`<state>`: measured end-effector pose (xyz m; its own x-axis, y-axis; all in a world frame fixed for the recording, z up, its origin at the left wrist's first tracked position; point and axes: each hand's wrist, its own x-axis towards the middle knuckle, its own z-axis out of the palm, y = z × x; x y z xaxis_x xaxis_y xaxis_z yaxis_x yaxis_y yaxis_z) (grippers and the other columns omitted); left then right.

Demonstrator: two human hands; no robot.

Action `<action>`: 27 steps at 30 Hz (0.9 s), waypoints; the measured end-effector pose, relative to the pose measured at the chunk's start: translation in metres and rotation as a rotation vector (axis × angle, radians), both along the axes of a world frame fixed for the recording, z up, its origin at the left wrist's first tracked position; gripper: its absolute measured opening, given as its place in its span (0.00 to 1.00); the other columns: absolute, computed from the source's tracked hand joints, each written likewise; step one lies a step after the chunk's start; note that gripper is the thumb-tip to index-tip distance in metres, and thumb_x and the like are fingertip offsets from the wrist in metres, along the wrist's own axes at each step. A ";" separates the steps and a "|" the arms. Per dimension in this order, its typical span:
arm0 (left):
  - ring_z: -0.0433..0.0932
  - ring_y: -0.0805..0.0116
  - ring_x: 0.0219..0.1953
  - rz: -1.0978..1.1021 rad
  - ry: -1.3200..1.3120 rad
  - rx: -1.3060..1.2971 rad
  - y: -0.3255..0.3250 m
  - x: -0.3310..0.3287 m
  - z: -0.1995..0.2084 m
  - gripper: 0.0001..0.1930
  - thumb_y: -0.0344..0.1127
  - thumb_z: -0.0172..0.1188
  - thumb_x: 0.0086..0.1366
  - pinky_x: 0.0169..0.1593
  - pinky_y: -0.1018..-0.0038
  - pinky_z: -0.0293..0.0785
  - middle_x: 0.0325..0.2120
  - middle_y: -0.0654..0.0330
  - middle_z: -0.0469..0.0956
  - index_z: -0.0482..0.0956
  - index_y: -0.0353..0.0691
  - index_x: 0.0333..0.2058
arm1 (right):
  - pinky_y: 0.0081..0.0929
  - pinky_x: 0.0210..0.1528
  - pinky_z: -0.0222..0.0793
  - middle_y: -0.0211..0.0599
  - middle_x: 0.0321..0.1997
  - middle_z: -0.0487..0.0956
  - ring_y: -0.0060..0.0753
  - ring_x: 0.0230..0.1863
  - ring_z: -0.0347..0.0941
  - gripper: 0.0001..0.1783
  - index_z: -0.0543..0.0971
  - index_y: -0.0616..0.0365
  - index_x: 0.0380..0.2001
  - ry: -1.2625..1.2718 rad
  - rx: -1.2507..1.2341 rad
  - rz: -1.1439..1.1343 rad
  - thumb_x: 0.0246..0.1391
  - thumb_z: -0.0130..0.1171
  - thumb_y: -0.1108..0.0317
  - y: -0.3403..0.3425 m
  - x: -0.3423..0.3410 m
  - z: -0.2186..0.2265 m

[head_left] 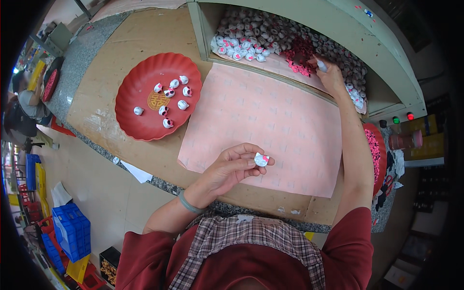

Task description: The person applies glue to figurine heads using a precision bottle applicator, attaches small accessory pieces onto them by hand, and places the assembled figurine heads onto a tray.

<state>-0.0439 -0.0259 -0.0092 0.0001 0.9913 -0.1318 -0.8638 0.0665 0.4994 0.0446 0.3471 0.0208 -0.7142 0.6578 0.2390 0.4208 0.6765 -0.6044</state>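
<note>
Left hand [227,171] nearest the body, over the front edge of the table [130,43]: grip closed on one small white cat-head figure [261,159] with a pink bow, pinched between thumb and fingertips, held just above the pink paper sheet [270,125]. Grey-green band on that wrist. Sheet lies flat on the table, its far edge running under the front of the green cabinet [309,14]. Left of the sheet, red scalloped plate [133,92] with a gold emblem at centre; eight similar white figures [171,99] lie loose on it, apart from each other. Right arm stretched out to the far right, right hand [331,75] inside the cabinet opening, grip closed around a thin white pen-like tool [320,64], tip pointing up into the pile. Cabinet floor is heaped with many white figures [251,38], plus a clump of small pink bow pieces [302,55] just left of the right hand. On the cabinet's right front, a green and a red indicator light [403,118]. Second red plate [376,154] partly hidden behind the right forearm.
</note>
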 end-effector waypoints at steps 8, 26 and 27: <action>0.77 0.70 0.40 -0.005 -0.003 -0.007 0.001 0.003 0.001 0.12 0.26 0.53 0.62 0.47 0.75 0.73 0.44 0.48 0.75 0.72 0.36 0.45 | 0.34 0.41 0.69 0.47 0.33 0.80 0.43 0.35 0.77 0.11 0.79 0.60 0.35 -0.020 0.278 -0.091 0.46 0.61 0.69 -0.014 0.011 -0.025; 0.77 0.70 0.39 0.007 0.008 -0.011 -0.001 0.003 0.001 0.11 0.26 0.52 0.63 0.47 0.76 0.73 0.44 0.49 0.76 0.72 0.37 0.44 | 0.33 0.40 0.70 0.47 0.29 0.80 0.44 0.32 0.77 0.11 0.82 0.56 0.35 -0.078 -0.202 -0.266 0.45 0.60 0.70 -0.011 0.013 -0.016; 0.77 0.70 0.39 0.006 0.007 -0.010 0.000 0.003 0.001 0.11 0.26 0.52 0.63 0.47 0.76 0.73 0.44 0.49 0.76 0.72 0.37 0.44 | 0.33 0.40 0.70 0.47 0.29 0.80 0.44 0.32 0.77 0.11 0.82 0.56 0.35 -0.089 -0.125 -0.253 0.45 0.59 0.70 -0.012 0.012 -0.017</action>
<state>-0.0405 -0.0260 -0.0079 -0.0070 0.9900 -0.1412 -0.8605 0.0660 0.5051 0.0569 0.3350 0.0038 -0.5379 0.8383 0.0888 0.6219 0.4657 -0.6296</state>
